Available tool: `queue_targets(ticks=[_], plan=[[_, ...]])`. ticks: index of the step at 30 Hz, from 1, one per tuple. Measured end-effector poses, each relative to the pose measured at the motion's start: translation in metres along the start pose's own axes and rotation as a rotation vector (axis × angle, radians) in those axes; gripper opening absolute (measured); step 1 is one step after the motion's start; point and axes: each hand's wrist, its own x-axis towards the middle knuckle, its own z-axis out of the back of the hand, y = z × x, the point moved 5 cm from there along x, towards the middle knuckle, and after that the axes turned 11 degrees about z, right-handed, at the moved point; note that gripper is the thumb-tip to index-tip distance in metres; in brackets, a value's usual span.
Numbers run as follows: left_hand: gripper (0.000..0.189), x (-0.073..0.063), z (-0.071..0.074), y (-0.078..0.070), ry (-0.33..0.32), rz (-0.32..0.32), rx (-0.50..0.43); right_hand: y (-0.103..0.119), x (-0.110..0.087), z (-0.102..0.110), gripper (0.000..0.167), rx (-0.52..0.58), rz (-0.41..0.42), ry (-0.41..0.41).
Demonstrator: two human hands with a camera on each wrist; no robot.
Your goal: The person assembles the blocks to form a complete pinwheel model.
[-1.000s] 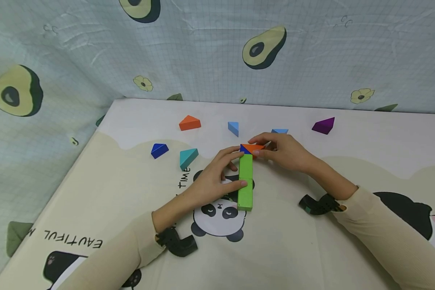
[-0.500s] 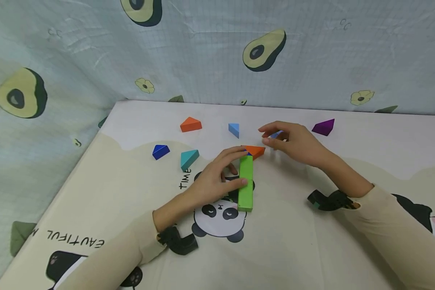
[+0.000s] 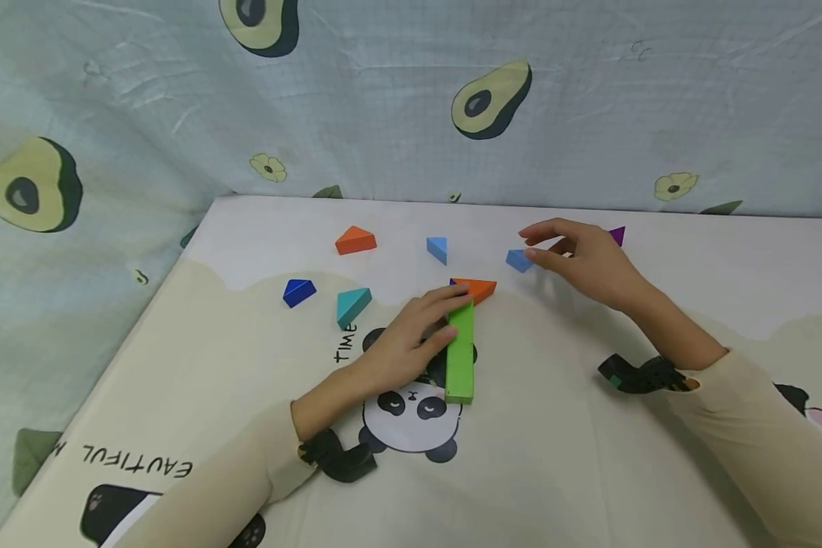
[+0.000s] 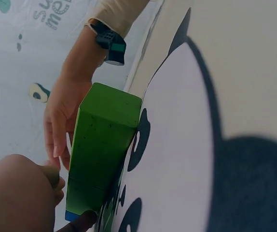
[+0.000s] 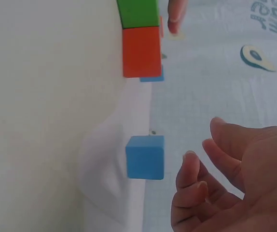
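Note:
Two green blocks (image 3: 460, 358) lie end to end in a row on the panda print. Beyond them sit a dark blue triangular block, mostly covered by fingers, and an orange triangular block (image 3: 479, 289). My left hand (image 3: 411, 342) rests on the row, its index finger over the far end and its thumb at the green blocks' left side. My right hand (image 3: 589, 262) hovers by a light blue triangular block (image 3: 518, 260), with thumb and fingers apart and holding nothing. In the right wrist view a gap shows between the fingertips and that light blue block (image 5: 145, 157).
Loose triangular blocks lie further back: orange (image 3: 355, 240), light blue (image 3: 438, 249), dark blue (image 3: 298, 292) and teal (image 3: 352, 306). A purple block (image 3: 618, 236) is partly hidden behind my right hand. A patterned curtain (image 3: 383, 114) hangs behind the table.
My right hand has let go of the orange triangular block beside the green row and moved right and away, uncovering the light blue block. My left hand has stayed on the row.

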Motion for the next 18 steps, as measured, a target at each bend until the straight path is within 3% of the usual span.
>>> queue_targets(ticks=[8,18], plan=[[0.045,-0.001,-0.004,0.002,0.012,-0.001,0.074,-0.007,-0.006,-0.003,0.043,-0.027,-0.060,-0.043],[0.045,-0.002,-0.004,0.003,0.011,-0.015,0.092,-0.017,-0.007,-0.014,0.042,0.000,-0.147,-0.059]])
